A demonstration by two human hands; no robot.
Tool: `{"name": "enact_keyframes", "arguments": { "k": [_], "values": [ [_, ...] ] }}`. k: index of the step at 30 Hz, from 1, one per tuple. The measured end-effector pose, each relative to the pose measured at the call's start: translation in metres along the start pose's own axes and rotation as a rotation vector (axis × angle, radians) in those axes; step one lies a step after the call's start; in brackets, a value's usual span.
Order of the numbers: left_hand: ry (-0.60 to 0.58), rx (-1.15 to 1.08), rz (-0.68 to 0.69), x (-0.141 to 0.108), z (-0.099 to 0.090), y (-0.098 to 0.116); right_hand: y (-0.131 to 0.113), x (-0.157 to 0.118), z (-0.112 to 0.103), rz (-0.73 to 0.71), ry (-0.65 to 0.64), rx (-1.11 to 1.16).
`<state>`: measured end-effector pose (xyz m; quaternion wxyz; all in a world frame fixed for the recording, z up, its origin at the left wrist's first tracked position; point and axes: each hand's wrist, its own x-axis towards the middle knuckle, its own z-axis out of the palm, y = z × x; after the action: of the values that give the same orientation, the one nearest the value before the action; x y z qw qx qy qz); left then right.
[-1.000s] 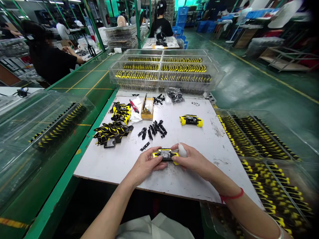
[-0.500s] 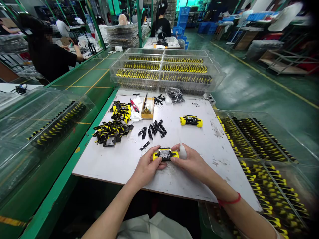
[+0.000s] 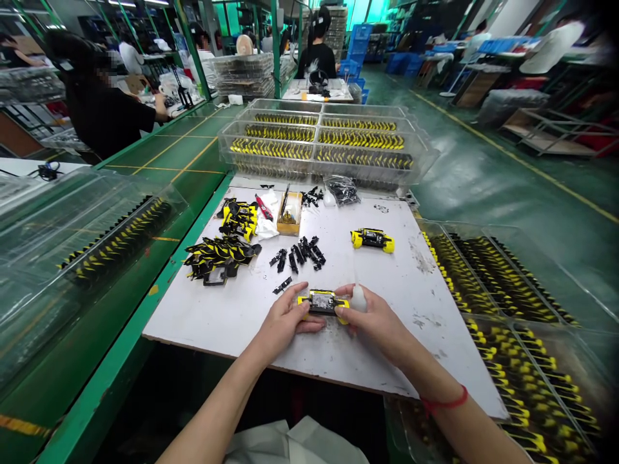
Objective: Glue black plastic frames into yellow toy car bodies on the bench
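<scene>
The left hand point(image 3: 284, 319) grasps the left end of a yellow-and-black toy car body point(image 3: 323, 301), fingers curled around it. The right hand point(image 3: 373, 320) clenches a white squeeze bottle point(image 3: 358, 298) and presses against the car's right end, so the car sits between both hands over a white work board point(image 3: 411, 335). Ahead of the left hand lie loose black plastic parts point(image 3: 297, 256), with a heap of yellow-and-black pieces point(image 3: 220, 259) farther left. Ahead of the right hand rests a second yellow-and-black car point(image 3: 372, 240). Clear plastic trays of yellow-and-black parts point(image 3: 503, 277) stand beyond the right hand.
</scene>
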<state>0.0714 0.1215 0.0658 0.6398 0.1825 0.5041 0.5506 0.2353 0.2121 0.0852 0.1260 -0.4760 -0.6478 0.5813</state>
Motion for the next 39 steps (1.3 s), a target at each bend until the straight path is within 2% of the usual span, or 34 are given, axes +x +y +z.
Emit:
{"name": "enact_keyframes", "arguments": {
  "k": [3, 6, 8, 11, 13, 17, 19, 21, 24, 26, 31, 34, 37, 39],
  "values": [
    [0.007, 0.006, 0.005, -0.004, -0.004, 0.005, -0.002, -0.001, 0.002, 0.022, -0.018, 0.094],
    [0.047, 0.138, 0.059, -0.011, -0.009, 0.007, -0.001, -0.001, 0.002, 0.031, -0.012, 0.133],
    [0.125, 0.311, 0.205, -0.017, -0.012, 0.005, 0.0, -0.001, 0.002, 0.037, 0.002, 0.137],
    [0.261, 0.652, 0.542, -0.025, -0.011, -0.002, 0.003, 0.0, 0.002, 0.041, 0.011, 0.152],
    [0.237, 0.855, 0.709, -0.026, -0.008, -0.007, 0.003, 0.0, 0.003, 0.041, 0.003, 0.176],
    [0.078, 1.217, 0.961, -0.02, -0.003, -0.013, 0.003, -0.002, 0.006, 0.045, -0.046, 0.274],
    [0.097, 1.39, 1.104, -0.017, -0.003, -0.014, 0.004, -0.004, 0.006, 0.037, -0.09, 0.353],
    [0.142, 1.459, 1.154, -0.016, -0.005, -0.016, 0.005, -0.006, 0.003, 0.016, -0.149, 0.408],
    [0.145, 1.36, 1.039, -0.018, -0.007, -0.019, 0.004, -0.007, -0.004, -0.07, -0.212, 0.345],
    [0.106, 1.231, 0.926, -0.022, -0.006, -0.019, 0.001, -0.007, -0.008, -0.123, -0.193, 0.205],
    [-0.024, 0.864, 0.694, -0.03, 0.005, -0.01, -0.017, -0.005, -0.012, -0.29, 0.024, -0.26],
    [-0.043, 0.643, 0.499, -0.03, 0.009, -0.004, -0.03, -0.003, -0.01, -0.389, 0.1, -0.444],
    [-0.063, 0.408, 0.28, -0.027, 0.008, -0.002, -0.04, 0.0, -0.007, -0.369, 0.08, -0.54],
    [-0.08, 0.296, 0.194, -0.025, 0.006, -0.003, -0.044, 0.003, -0.005, -0.329, 0.038, -0.565]
  ]
}}
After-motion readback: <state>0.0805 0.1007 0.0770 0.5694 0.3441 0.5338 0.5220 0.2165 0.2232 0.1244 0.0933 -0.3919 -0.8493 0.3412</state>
